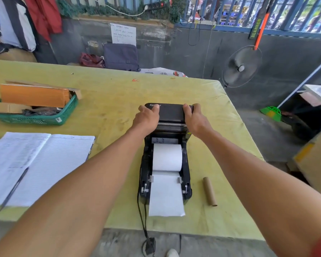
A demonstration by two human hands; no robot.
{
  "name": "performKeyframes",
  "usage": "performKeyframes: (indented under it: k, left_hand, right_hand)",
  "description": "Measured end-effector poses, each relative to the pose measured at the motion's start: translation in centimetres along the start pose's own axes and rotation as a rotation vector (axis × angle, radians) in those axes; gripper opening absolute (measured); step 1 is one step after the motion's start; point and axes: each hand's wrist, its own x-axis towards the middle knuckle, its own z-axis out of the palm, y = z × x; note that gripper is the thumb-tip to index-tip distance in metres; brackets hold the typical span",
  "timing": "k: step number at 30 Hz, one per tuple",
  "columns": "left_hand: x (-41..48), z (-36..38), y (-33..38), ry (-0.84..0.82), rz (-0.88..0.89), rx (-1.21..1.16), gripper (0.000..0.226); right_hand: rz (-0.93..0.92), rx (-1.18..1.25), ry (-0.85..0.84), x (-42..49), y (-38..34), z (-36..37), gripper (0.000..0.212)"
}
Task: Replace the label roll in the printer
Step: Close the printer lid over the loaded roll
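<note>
A black label printer [146,182] sits on the yellow-green table [109,101] with its lid [171,113] swung up and back. A white label roll [167,157] lies in the open bay, and its paper strip [166,196] runs forward over the front edge. My left hand [146,117] grips the lid's left end and my right hand [195,118] grips its right end. An empty brown cardboard core [209,191] lies on the table to the right of the printer.
The printer's black cable [142,217] hangs off the near table edge to a plug. An open notebook [37,164] with a pen [13,190] lies at left. A green basket [44,117] of cardboard sits behind it. A fan [241,66] stands beyond the far right corner.
</note>
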Motion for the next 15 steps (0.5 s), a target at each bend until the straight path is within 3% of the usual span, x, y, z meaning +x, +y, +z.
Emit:
performKeyframes:
  k: [4,10,15]
  left_hand:
    - [-3.2,0.2,-2.1,-0.008,-0.013,-0.090,0.066]
    - [-8.1,0.9,-6.6,0.035,0.000,-0.164,0.051]
    - [-11.1,1.1,-9.8,-0.032,0.003,-0.148,0.047]
  right_hand:
    - [0.014,0.050,0.060,-4.4,0.5,1.0,0.049]
    - [0.105,0.129,0.094,-11.6,1.8,2.9,0.056]
    - [0.165,0.130,0.080,-15.1,3.3,3.5,0.048]
